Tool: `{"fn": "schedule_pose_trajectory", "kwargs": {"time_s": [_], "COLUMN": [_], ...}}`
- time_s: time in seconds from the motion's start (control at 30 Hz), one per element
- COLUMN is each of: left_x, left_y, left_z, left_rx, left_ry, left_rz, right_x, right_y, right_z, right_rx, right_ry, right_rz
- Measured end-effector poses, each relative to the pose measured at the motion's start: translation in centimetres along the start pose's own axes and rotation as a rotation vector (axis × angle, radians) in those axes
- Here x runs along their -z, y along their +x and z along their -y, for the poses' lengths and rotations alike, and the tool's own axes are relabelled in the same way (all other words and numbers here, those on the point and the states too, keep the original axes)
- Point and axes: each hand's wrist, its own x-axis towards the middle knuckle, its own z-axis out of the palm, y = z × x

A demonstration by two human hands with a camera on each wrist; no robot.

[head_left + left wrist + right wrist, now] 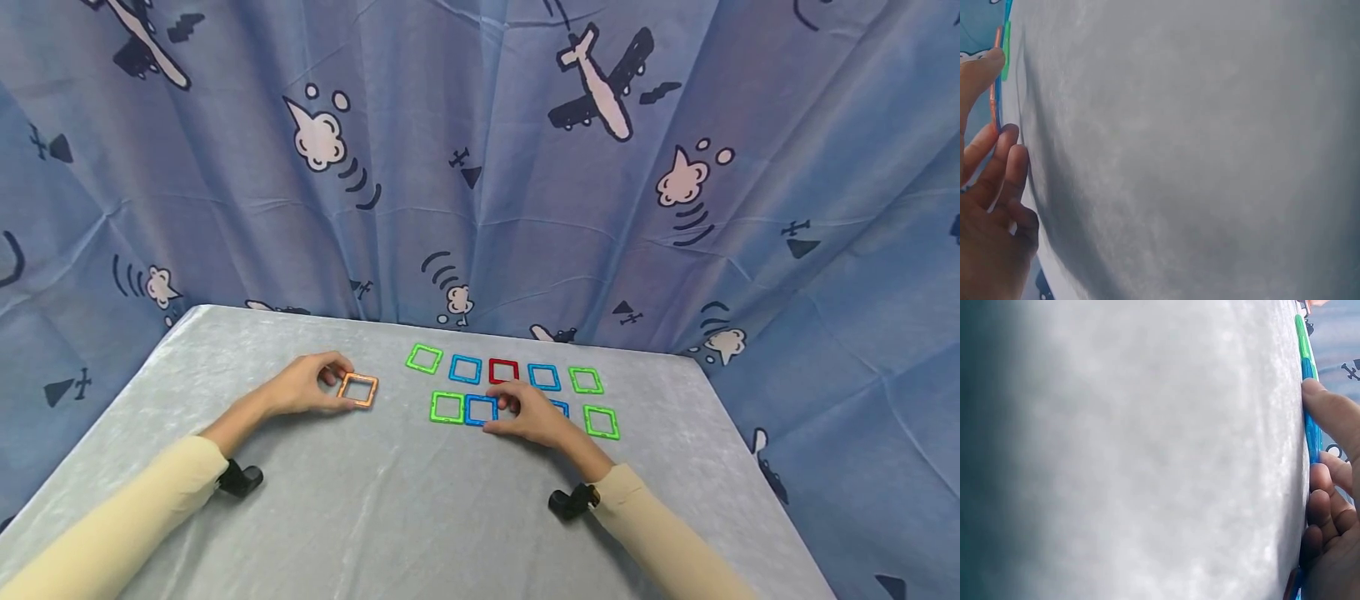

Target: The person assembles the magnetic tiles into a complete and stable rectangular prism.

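An orange square frame (374,392) is pinched between the thumb and fingers of my left hand (306,385), at the left of the tiles. In the left wrist view the orange frame (993,94) appears edge-on, with the thumb on one side. My right hand (534,414) grips a blue square frame (467,410) by its near and far edges. That blue frame lies side by side with a green square frame (433,407), apparently touching it. From the right wrist, the blue frame (1310,419) shows edge-on between thumb and fingers.
Behind are a green frame (411,358), a blue frame (465,358), a red frame (503,362), another blue frame (543,367) and a green frame (585,369). My right hand partly hides a blue frame (566,409), left of a green frame (602,408). A curtain (420,183) hangs behind.
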Motion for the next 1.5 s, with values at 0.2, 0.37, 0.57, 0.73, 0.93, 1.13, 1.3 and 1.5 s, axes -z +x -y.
{"fn": "schedule_pose_trajectory", "kwargs": {"time_s": [0.2,0.37,0.57,0.73,0.93,1.13,1.3,1.5], "left_x": [-0.3,-0.8,-1.3,-1.5,-1.8,-2.2,-2.6,-3.1], "left_y": [-0.2,0.1,0.4,0.5,0.7,0.8,1.1,1.4], "left_z": [-0.3,-0.8,-1.4,-1.4,-1.6,-2.0,-2.3,-2.4], "left_rx": [-0.006,-0.02,-0.049,-0.062,-0.057,-0.07,-0.094,-0.118], "left_ry": [-0.023,-0.048,-0.065,-0.075,-0.089,-0.106,-0.119,-0.116], "left_rz": [-0.013,-0.031,-0.044,-0.068,-0.076,-0.07,-0.063,-0.069], "right_x": [-0.1,-0.1,-0.1,-0.1,0.0,0.0,0.1,0.1], "right_y": [0.1,0.2,0.2,0.1,0.1,0.2,0.1,0.1], "right_z": [0.0,0.0,-0.1,-0.1,0.1,0.1,0.1,0.1], "right_rx": [0.005,-0.002,-0.01,-0.005,-0.015,-0.016,-0.019,-0.011], "right_ry": [-0.004,-0.001,-0.001,0.004,-0.002,0.0,0.003,0.003], "right_rz": [0.001,0.002,0.002,0.001,0.001,0.006,0.004,0.003]}}
